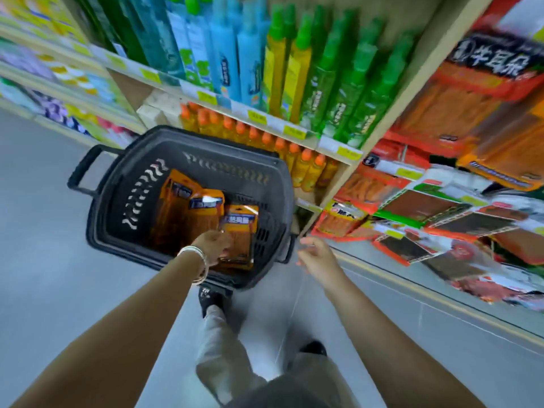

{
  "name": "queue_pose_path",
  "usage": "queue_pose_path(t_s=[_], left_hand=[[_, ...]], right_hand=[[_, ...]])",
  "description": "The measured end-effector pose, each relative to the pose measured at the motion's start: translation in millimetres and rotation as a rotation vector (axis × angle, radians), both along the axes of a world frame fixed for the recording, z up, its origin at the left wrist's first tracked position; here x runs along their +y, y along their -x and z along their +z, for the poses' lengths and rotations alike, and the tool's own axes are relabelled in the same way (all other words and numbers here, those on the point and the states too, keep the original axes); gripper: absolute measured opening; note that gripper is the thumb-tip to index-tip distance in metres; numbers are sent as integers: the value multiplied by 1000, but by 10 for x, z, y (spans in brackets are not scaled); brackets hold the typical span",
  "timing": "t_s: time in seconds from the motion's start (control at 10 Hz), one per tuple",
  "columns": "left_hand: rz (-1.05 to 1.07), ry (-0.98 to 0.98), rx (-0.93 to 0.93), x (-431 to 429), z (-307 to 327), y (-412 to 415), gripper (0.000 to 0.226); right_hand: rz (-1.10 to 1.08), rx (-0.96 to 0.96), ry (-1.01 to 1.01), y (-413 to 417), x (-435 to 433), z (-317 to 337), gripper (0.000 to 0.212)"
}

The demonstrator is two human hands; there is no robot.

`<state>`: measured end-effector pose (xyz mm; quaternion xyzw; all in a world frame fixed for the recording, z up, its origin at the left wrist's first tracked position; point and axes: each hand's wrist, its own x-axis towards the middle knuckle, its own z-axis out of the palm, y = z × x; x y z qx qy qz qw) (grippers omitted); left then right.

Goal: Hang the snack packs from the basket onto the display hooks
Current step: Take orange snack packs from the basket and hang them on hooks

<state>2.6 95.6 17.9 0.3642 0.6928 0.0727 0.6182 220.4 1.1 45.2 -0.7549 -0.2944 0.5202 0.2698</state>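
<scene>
The task looks to be in mid-course, with stock left to move. The basket (132, 178) stands on the floor (44, 231) in front of the person, and at least 3 orange snack packs (206, 213) lie inside it, so 3 hangings or more remain. The left hand (213, 245) reaches down into the basket and meets the near edge of the rightmost pack (241, 231). Its fingers curl towards the pack, but blur hides whether they have closed round it or only touch it. The right hand (316, 254) hangs just beside the basket's right rim, fingers loose and spread, holding nothing. To the right, rows of hanging packs (344, 219) fill the display, some in a similar orange wrapper, which suggests part of the job is done, though which ones belong to this job cannot be told. The display hooks are hidden behind those packs. The step in hand appears to be picking the next pack; carrying it across and threading it onto a hook is not yet begun.
</scene>
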Motion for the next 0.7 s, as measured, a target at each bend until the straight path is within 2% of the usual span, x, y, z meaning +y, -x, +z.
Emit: queue_pose_path(t_s=[0.2, 0.3, 0.4, 0.5, 0.6, 0.7], left_hand=[[3, 78, 36, 601, -526, 995, 11], [26, 88, 42, 962, -904, 1265, 24], [-40, 156, 70, 1131, -1402, 1363, 32], [-32, 191, 73, 1174, -1684, 1366, 23], [-7, 203, 102, 1207, -2000, 1378, 26], [-23, 233, 110, 1253, -2227, 1401, 28]], right_hand=[[62, 144, 212, 1072, 929, -691, 27], [78, 184, 322, 1383, 1324, -1087, 23], [54, 138, 424, 1517, 1546, -1576, 24], [15, 84, 539, 1514, 1611, -2068, 27], [1, 58, 611, 1465, 1613, -2502, 29], [5, 66, 625, 1449, 1654, -2863, 22]])
